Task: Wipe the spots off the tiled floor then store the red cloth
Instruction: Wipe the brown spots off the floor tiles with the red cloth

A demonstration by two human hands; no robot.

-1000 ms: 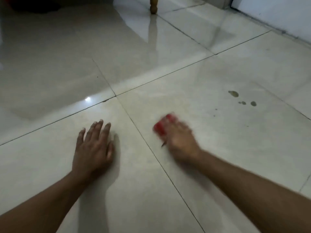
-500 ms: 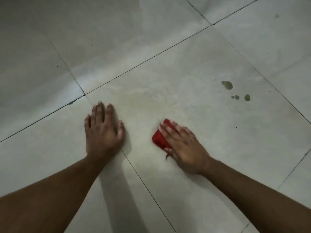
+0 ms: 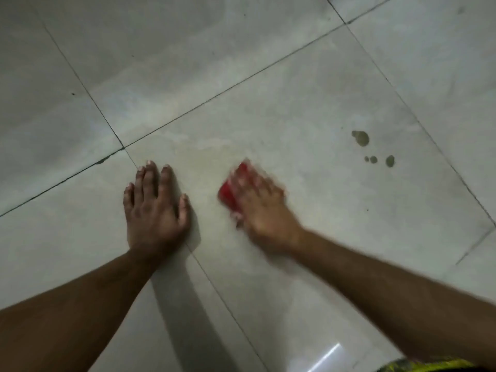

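Observation:
My right hand (image 3: 261,208) presses a folded red cloth (image 3: 229,193) flat against the pale tiled floor (image 3: 295,108); the hand is blurred with motion and covers most of the cloth, with red showing only at its left side. My left hand (image 3: 154,208) rests palm down on the floor, fingers straight, a short way left of the cloth. A large dark spot (image 3: 361,137) and two or three smaller spots (image 3: 389,160) lie on the same tile, up and to the right of my right hand, apart from the cloth.
Dark grout lines (image 3: 228,89) cross the floor between large glossy tiles. A tiny dark speck (image 3: 73,93) sits on the tile at the left. A bright reflection (image 3: 326,357) shines near the bottom edge, beside a strip of yellow patterned fabric (image 3: 429,366).
My right hand with the cloth has gone from sharp to blurred while staying on the same patch of tile. The left hand stays planted. The view has tilted further down.

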